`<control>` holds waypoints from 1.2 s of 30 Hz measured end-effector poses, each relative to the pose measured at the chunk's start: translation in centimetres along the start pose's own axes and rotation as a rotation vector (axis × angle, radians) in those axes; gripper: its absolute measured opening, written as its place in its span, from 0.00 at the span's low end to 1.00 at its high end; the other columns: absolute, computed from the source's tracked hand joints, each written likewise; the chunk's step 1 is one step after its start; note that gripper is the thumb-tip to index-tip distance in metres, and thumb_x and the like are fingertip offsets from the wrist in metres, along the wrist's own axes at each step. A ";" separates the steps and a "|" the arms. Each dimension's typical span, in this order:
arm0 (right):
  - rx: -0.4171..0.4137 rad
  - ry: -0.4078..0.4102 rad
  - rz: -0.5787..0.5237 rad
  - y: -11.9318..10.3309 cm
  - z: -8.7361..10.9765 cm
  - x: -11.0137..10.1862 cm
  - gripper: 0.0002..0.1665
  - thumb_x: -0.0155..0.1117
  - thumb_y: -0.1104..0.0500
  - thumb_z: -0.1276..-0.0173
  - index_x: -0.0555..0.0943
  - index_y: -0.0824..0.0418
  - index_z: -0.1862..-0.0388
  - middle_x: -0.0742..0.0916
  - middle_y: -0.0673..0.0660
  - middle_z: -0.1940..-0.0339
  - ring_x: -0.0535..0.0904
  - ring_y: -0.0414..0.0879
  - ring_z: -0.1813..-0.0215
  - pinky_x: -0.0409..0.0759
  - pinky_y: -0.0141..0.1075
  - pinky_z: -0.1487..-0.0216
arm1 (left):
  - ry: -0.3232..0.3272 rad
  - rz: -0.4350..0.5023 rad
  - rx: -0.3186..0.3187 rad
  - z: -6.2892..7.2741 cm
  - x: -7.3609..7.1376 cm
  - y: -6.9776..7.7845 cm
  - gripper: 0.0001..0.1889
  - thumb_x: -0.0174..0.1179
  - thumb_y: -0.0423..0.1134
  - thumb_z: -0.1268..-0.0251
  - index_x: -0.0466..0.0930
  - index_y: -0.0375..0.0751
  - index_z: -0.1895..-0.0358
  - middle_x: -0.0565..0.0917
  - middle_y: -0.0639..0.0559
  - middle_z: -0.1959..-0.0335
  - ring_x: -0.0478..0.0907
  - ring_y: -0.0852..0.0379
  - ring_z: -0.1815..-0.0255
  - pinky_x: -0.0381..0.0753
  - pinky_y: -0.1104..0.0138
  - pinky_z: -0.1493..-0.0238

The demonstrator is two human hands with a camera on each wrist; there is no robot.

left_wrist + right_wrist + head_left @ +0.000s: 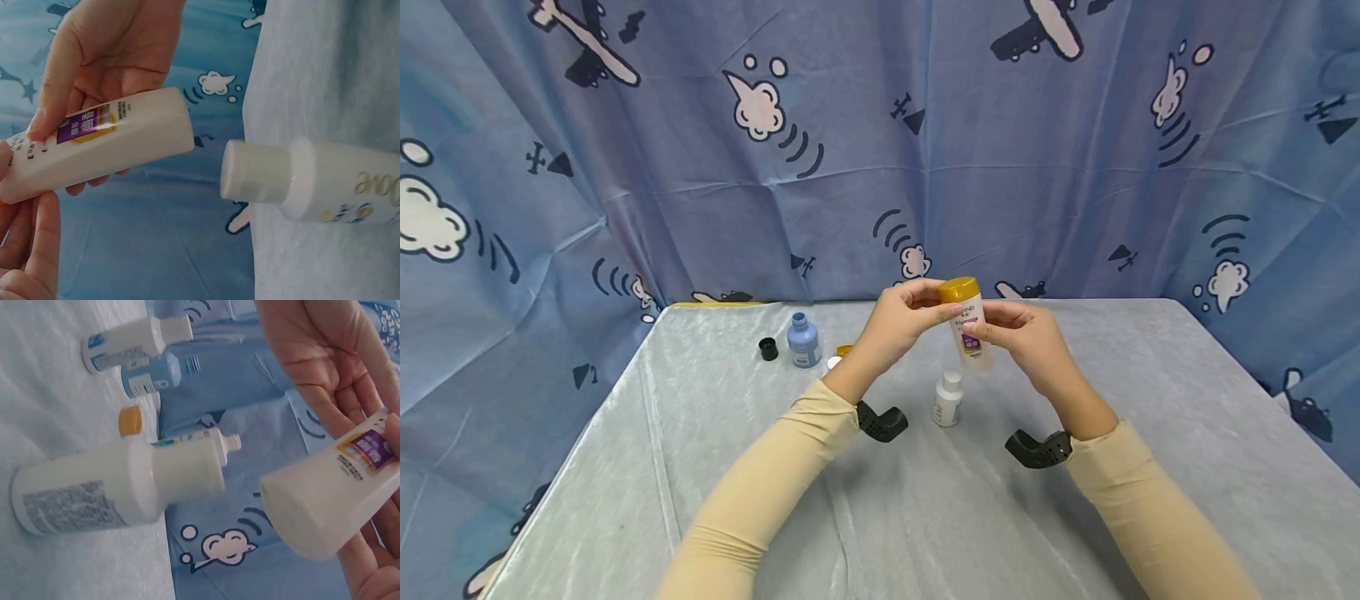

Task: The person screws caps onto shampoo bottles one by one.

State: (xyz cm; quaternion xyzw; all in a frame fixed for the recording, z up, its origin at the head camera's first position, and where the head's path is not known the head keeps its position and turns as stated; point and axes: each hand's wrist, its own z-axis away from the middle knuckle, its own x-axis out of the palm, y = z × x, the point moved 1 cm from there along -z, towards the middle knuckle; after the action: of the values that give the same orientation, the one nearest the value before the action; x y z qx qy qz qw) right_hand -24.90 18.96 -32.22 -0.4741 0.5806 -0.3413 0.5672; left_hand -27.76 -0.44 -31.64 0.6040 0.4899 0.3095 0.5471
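Note:
A whitish bottle (972, 333) with a yellow cap (959, 289) is held up above the table, tilted slightly. My left hand (901, 323) pinches it near the top, the thumb just below the cap. Lower on the body, my right hand (1028, 340) grips it, with the thumb on the purple label (84, 125). In the right wrist view the bottle's base (294, 519) faces the camera. Beneath the hands, a small white capped bottle (948, 400) stands upright on the table. Most of the left fingers are hidden in the head view.
To the left stand an uncapped blue bottle (804, 340) and a black cap (768, 348). Behind my left forearm, a loose yellow cap (130, 420), an uncapped white bottle (200, 442) and a white-and-blue bottle (122, 347) show in the right wrist view. A patterned curtain (865, 150) hangs behind the table.

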 end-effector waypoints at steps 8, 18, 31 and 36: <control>0.033 0.057 -0.032 1.0 -1.8 -0.3 0.33 0.69 0.47 0.33 0.77 0.64 0.35 0.84 0.34 0.57 0.80 0.34 0.48 0.74 0.51 0.32 | 0.026 -0.003 -0.023 -2.4 0.5 -0.6 0.20 0.68 0.42 0.36 0.81 0.40 0.42 0.86 0.46 0.46 0.83 0.55 0.45 0.80 0.65 0.40; 0.097 0.075 -0.118 3.6 -3.8 -0.2 0.36 0.69 0.48 0.32 0.73 0.65 0.31 0.82 0.51 0.38 0.74 0.48 0.31 0.68 0.51 0.26 | 0.081 -0.119 -0.090 -4.5 1.7 -3.0 0.19 0.70 0.43 0.38 0.83 0.39 0.45 0.87 0.46 0.49 0.83 0.53 0.47 0.82 0.62 0.43; 0.264 0.045 -0.254 6.6 -5.0 -0.1 0.35 0.65 0.58 0.29 0.67 0.66 0.27 0.70 0.64 0.24 0.65 0.53 0.23 0.64 0.44 0.23 | 0.095 -0.277 -0.131 -5.4 2.9 -5.6 0.17 0.68 0.43 0.37 0.84 0.40 0.48 0.88 0.48 0.53 0.83 0.54 0.51 0.83 0.65 0.49; 0.294 0.039 -0.291 7.6 -5.2 0.0 0.35 0.65 0.59 0.29 0.67 0.66 0.26 0.76 0.58 0.29 0.69 0.49 0.27 0.66 0.42 0.24 | 0.088 -0.280 -0.153 -5.4 3.1 -6.1 0.16 0.68 0.43 0.36 0.85 0.41 0.48 0.88 0.49 0.52 0.83 0.54 0.51 0.83 0.63 0.47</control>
State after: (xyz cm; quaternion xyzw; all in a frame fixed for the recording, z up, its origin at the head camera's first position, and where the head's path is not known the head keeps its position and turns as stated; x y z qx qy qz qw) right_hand -31.24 20.63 -38.65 -0.4586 0.4607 -0.5097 0.5636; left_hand -33.21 3.95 -36.88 0.4722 0.5679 0.2929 0.6072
